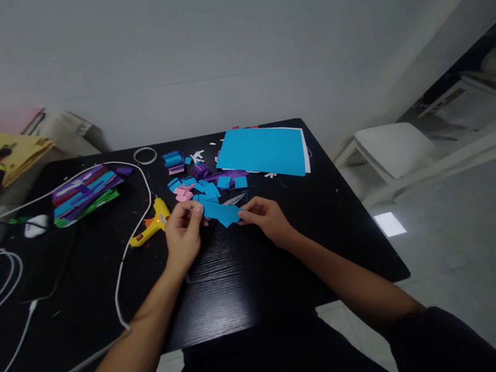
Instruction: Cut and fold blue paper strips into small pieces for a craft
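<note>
Between my two hands a piece of blue paper (221,212) is stretched above the black table. My left hand (182,225) pinches its left end between thumb and fingers. On the other side my right hand (265,215) pinches the right end. Just behind the paper, a scissors blade (235,199) shows; the rest of the scissors is hidden. Small blue paper pieces (206,190) lie in a pile beyond my hands, with pink paper pieces (184,192) and purple paper pieces (200,170) beside them.
A yellow glue gun (156,222) lies left of my left hand, near a white cable (122,261). Blue sheets (266,151) lie at the back right. Folded coloured strips (86,194) and a phone (48,265) are on the left. A white stool (389,149) stands beyond the table's right edge.
</note>
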The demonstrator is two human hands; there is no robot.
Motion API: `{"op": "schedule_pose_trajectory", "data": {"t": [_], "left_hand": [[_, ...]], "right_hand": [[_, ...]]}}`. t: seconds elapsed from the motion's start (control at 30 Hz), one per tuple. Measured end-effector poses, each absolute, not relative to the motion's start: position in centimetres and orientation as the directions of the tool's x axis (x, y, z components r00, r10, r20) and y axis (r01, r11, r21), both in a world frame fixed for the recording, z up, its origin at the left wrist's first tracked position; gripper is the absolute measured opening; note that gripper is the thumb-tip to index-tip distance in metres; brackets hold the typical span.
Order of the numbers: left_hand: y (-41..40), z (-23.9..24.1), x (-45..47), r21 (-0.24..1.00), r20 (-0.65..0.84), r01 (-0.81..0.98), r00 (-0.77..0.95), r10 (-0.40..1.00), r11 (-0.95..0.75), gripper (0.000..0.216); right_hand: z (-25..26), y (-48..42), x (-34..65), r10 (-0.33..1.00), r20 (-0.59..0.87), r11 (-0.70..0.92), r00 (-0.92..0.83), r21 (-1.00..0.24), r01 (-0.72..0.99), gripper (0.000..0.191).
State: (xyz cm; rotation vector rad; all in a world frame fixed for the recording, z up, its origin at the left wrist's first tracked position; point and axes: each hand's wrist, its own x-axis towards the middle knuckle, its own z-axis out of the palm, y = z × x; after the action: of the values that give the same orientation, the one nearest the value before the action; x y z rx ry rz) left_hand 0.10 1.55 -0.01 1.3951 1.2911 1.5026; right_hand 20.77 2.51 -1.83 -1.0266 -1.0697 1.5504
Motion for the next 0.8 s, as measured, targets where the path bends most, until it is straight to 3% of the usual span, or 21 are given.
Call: {"op": "schedule_pose_trajectory", "data": {"t": [0.4, 0.6, 0.8], "left_hand": [[2.0, -0.2, -0.1, 0.986, 0.123, 0.117, -0.065, 0.99, -0.115, 0.011], [2.2, -0.2, -0.3, 0.996, -0.013, 0.083, -0.014, 1.0, 0.014, 0.013], [2.4, -0.3, -0.3, 0.998, -0.056, 0.003, -0.046, 0.997, 0.056, 0.012]], "right_hand": [[-2.2, 3.4, 21.4, 0.979, -0.165, -0.194, -0.122, -0.935, -0.296, 0.034], [-2.5, 3.8, 21.8, 0.981, -0.177, -0.194, -0.086, -0.936, -0.292, 0.045], [-1.9, 3.6, 21.7, 0.989, -0.069, -0.099, -0.131, -0.968, -0.232, 0.037]]}}
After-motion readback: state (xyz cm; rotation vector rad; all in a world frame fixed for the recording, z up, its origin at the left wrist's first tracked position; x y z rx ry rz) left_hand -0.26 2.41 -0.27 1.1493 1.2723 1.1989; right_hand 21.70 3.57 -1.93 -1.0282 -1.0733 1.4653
